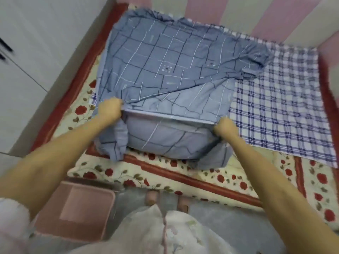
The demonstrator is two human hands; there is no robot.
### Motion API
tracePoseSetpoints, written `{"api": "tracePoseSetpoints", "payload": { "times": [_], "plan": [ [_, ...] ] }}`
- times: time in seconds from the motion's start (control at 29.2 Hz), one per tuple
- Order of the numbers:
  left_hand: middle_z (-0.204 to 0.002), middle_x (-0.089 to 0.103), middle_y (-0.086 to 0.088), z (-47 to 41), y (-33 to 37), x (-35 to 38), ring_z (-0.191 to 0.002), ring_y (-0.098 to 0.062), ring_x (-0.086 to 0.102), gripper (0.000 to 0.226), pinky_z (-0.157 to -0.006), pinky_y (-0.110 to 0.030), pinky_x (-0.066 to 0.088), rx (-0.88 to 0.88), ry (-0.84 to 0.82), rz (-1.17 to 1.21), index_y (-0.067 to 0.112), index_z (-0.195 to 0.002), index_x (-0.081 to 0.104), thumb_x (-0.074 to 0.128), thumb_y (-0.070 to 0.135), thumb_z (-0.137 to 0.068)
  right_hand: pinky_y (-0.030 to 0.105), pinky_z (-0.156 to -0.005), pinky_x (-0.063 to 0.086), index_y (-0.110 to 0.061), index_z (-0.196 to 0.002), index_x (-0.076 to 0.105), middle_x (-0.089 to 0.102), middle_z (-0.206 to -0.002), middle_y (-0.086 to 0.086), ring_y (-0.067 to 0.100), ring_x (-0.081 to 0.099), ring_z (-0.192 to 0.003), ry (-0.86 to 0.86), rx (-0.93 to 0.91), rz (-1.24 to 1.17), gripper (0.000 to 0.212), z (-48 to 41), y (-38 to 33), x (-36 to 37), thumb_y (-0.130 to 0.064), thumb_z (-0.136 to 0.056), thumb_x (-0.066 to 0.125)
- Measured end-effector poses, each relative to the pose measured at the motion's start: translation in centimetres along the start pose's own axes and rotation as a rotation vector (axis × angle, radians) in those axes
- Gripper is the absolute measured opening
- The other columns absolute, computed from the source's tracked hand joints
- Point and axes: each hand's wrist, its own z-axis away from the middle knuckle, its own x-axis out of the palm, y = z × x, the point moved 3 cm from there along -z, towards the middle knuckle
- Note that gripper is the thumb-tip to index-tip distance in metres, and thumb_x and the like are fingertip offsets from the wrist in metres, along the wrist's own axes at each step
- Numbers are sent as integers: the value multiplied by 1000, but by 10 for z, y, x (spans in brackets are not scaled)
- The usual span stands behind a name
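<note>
Left hand [110,110] and right hand [224,128], 2 apparent fists tight on the blue sheet [174,57]

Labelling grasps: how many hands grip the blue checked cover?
2. The left hand grips the blue checked cover at its near-left edge; the right hand grips its near-right edge. None seems hidden.

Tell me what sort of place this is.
Most likely a bedroom: the left hand and right hand grip a blue checked duvet cover on a rose-patterned quilt, beside a plaid sheet.
</note>
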Motion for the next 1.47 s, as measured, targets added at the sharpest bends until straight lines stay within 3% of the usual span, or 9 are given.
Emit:
{"api": "tracePoseSetpoints", "payload": {
  "times": [0.1,0.21,0.34,0.55,0.82,1.06,1.2,1.3,1.47],
  "plan": [
    [-109,56,-20,-38,5,-122,-90,-40,55,33,-65,-42,37,-83,655,256,5,-100,62,46,-6,-74,38,-57,37,3,-81,59,60,-84,24,39,55,-74,697,38,-338,12,-20,-42,-127,-2,-78,49],
    [-110,57,-18,-37,5,-148,-93,-37,54,37,-68,-39,37,-136,839,535,7,-101,64,44,-7,-73,33,-51,19,-2,-72,50,51,-75,17,30,40,-61,956,-22,-525,10,-2,-70,-165,1,-79,43],
    [-93,61,-20,-43,-23,-89,-87,-37,58,38,-63,-38,40,24,686,463,1,-88,68,47,-17,-61,27,-46,11,-18,-56,28,55,-82,28,25,33,-51,894,-125,-433,35,2,-59,-99,7,-71,47],
    [-81,59,-15,-36,-50,12,-73,-34,59,38,-51,-38,45,287,419,142,4,-78,62,70,-19,-49,20,-45,17,-4,-58,49,56,-70,15,29,40,-41,531,-192,-172,19,-7,-18,24,7,-55,64],
    [-73,53,-17,11,-84,188,-63,-32,58,18,-44,-35,44,450,212,-37,9,-81,42,44,0,-66,28,-46,27,-2,-62,56,60,-76,19,38,53,-50,54,-214,114,13,-22,10,200,7,-64,66],
    [-70,57,-13,69,-113,315,-62,-27,56,17,-52,-32,43,573,70,-76,8,-73,56,43,7,-63,29,-38,38,-1,-65,61,61,-74,19,37,56,-44,-158,-321,213,22,-2,36,331,5,-53,79],
    [-76,62,-15,105,-137,371,-71,-29,56,23,-63,-36,33,493,-100,-156,7,-69,63,41,11,-63,32,-40,36,-1,-93,62,57,-97,22,39,59,-54,-313,-397,235,23,19,54,380,-6,-74,74],
    [-77,62,-23,132,-142,408,-69,-36,62,32,-64,-40,48,230,-294,-160,0,-67,66,37,12,-65,36,-38,41,-5,-115,57,52,-108,23,40,56,-53,-305,-351,244,39,32,68,398,5,-77,62],
    [-149,30,-12,141,-111,438,-139,-31,22,45,-109,-46,22,-226,-682,-421,12,-141,35,37,20,-98,28,-43,33,-9,-129,41,43,-124,24,40,56,-70,-12,-144,-28,72,48,88,386,10,-65,68]
  ]
}}
